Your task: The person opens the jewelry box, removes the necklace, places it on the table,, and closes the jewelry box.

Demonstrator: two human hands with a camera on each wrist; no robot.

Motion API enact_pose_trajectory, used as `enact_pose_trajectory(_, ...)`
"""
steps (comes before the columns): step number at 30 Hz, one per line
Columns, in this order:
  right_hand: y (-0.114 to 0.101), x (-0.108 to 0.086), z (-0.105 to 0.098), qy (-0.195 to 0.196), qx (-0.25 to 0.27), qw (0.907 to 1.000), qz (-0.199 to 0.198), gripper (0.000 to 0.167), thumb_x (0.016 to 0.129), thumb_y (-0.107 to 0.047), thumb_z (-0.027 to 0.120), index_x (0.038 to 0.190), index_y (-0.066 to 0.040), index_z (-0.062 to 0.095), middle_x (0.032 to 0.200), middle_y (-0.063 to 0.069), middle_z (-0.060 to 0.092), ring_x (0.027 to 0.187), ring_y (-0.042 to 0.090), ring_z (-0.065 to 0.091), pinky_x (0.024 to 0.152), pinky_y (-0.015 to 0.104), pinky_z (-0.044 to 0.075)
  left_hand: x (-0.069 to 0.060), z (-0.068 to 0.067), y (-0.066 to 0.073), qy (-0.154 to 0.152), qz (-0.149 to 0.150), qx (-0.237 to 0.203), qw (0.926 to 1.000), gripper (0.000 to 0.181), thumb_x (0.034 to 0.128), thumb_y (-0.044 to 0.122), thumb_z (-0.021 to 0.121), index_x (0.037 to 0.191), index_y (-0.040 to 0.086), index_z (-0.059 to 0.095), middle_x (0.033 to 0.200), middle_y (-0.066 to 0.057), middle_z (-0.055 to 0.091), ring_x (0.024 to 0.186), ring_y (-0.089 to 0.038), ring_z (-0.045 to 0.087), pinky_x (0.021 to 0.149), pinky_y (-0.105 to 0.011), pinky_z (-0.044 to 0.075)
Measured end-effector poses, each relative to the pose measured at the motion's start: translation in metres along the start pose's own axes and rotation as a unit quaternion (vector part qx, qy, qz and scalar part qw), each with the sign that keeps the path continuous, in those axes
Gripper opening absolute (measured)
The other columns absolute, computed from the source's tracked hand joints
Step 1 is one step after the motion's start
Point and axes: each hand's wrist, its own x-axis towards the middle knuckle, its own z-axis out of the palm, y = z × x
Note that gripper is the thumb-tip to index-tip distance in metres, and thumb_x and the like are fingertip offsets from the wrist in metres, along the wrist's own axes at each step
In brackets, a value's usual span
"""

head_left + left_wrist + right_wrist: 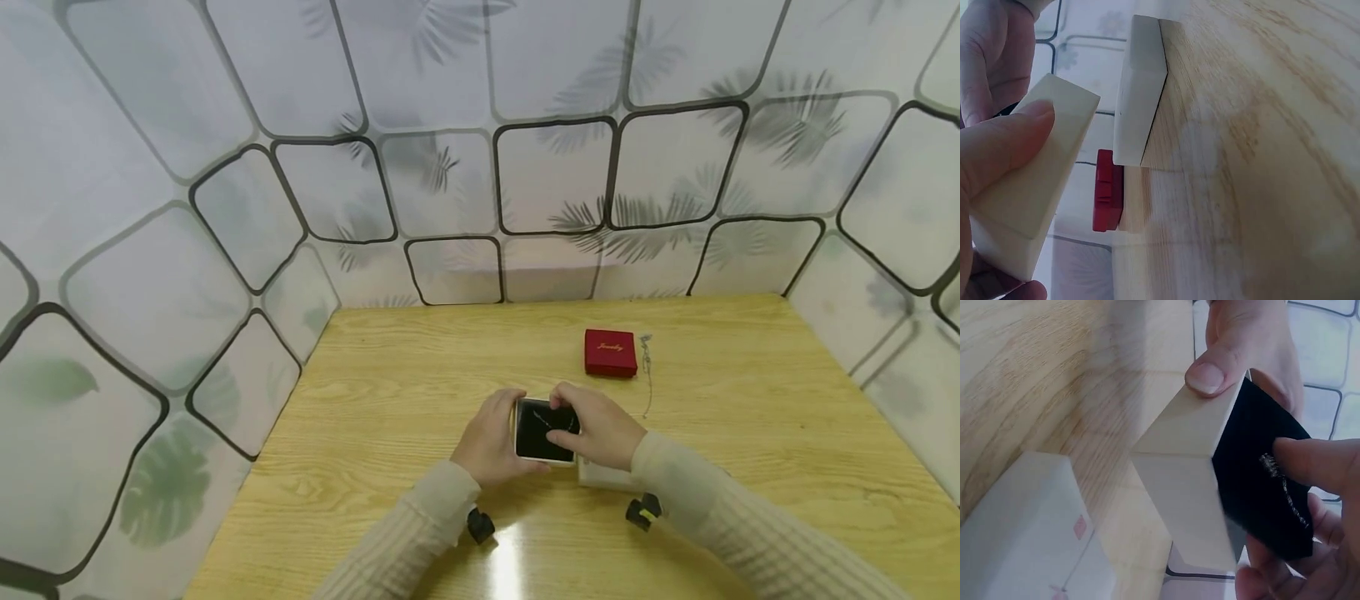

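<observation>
My left hand (491, 437) grips a small white box (1035, 169) by its sides, its thumb on one side wall. The box is raised off the table, with a black pad (1260, 475) at its open face. A thin silvery chain (1291, 497) lies across that pad. My right hand (600, 425) is at the pad, one digit pressed on its face beside the chain and other fingers curled at its edge. How far the pad sits inside the box is hard to tell. A white lid-like box part (607, 477) rests on the table below my right hand, partly hidden by it.
Farther back on the wooden table (420, 358) stands a red box with gold lettering (611, 352). Beside it, on the right, lies a silvery necklace (648, 367). Patterned cloth walls (450, 183) rise behind the table and at both sides.
</observation>
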Motion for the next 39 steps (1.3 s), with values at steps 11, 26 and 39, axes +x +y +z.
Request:
enact_pose_trajectory(11,0.004,0.003,-0.001,-0.014,0.106,0.9939,0.029,0.02,0.091,-0.024,0.068,0.101,-0.018,0.053,0.089,-0.005,0.061,0.078,0.014,0.055,0.069,0.028,0.048,-0.006,0.0,-0.008,-0.049,-0.034,-0.051,0.9969,0.107,0.0607,0.042,0.091,0.144,0.008,0.033,0.132,-0.001,0.048,0.116,-0.016,0.051,0.099,-0.035,0.044)
enact_pose_trajectory(26,-0.003,0.007,-0.02,-0.002,0.165,0.9856,0.035,0.02,0.093,-0.022,0.066,0.105,-0.012,0.054,0.09,-0.001,0.061,0.081,0.018,0.057,0.074,0.03,0.049,-0.013,-0.006,-0.013,-0.131,-0.094,0.01,0.9869,0.12,0.0594,0.064,0.081,0.15,0.007,0.027,0.143,-0.011,0.04,0.126,-0.024,0.042,0.103,-0.04,0.041)
enact_pose_trajectory(39,-0.009,0.008,-0.016,0.044,0.102,0.9932,-0.034,0.027,0.091,-0.029,0.068,0.112,-0.016,0.057,0.106,-0.001,0.059,0.091,0.016,0.055,0.075,0.032,0.051,-0.004,-0.027,0.009,-0.066,-0.044,-0.337,0.9382,0.03,0.101,0.016,0.051,0.127,0.003,0.055,0.111,-0.01,0.066,0.092,-0.013,0.066,0.076,-0.027,0.054)
